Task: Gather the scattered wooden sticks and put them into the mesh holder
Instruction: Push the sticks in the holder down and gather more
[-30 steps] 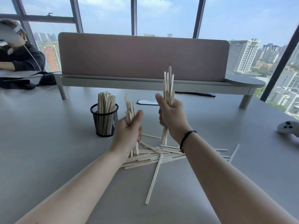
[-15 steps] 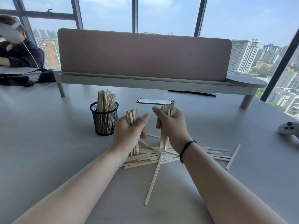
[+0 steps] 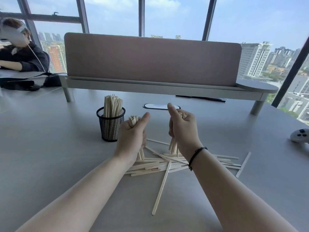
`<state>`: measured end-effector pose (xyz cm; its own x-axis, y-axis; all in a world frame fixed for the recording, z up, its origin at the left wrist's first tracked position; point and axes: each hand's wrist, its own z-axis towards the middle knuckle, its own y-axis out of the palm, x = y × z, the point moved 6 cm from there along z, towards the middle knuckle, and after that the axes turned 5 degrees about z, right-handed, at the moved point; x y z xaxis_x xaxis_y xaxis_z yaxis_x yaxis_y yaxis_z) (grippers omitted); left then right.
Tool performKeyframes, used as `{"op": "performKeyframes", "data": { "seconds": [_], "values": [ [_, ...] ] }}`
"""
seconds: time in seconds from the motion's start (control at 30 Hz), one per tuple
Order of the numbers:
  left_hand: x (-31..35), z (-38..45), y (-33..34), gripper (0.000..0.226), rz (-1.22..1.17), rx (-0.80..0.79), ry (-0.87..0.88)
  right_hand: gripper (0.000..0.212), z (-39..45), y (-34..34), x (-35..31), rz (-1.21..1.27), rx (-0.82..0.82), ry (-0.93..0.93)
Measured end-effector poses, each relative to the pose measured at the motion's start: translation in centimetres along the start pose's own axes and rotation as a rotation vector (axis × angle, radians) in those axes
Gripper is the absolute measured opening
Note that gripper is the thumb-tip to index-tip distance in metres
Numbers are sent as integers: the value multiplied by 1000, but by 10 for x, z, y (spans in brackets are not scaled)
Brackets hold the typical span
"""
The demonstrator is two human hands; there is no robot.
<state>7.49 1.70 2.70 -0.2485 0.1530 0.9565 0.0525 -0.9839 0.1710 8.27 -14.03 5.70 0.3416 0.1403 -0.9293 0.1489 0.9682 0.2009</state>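
Note:
A black mesh holder [image 3: 110, 126] stands on the grey table, left of centre, with several wooden sticks upright in it. My left hand [image 3: 132, 136] is shut on an upright bundle of sticks [image 3: 133, 120], just right of the holder. My right hand [image 3: 181, 129] is shut on a second upright bundle [image 3: 173, 147], whose lower ends rest on the pile. Several loose sticks [image 3: 160, 163] lie scattered on the table below both hands, and one long stick [image 3: 161, 188] points toward me.
A pink divider panel on a raised grey shelf [image 3: 150, 87] crosses the back of the table. A white controller [image 3: 300, 135] lies at the right edge. A cable slot [image 3: 157, 106] sits behind my hands. A person sits at the far left.
Both hands have lowered their bundles. The right bundle has slid down through my fist, so its tops now barely show and its lower ends touch the pile.

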Motion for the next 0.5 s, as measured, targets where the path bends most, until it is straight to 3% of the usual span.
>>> {"op": "performKeyframes", "data": {
  "seconds": [0.13,0.3,0.37,0.5],
  "values": [
    [3,2,0,53,-46,-20,14,61,-3,9,-6,-28,-23,-38],
    [-3,-2,1,49,149,18,27,65,-5,18,14,-130,-87,-32],
    [-6,-1,0,50,119,26,-19,71,-2,19,20,-128,-69,10],
    [6,10,-7,64,-5,92,-88,61,8,43,6,-17,-70,83]
  ]
}}
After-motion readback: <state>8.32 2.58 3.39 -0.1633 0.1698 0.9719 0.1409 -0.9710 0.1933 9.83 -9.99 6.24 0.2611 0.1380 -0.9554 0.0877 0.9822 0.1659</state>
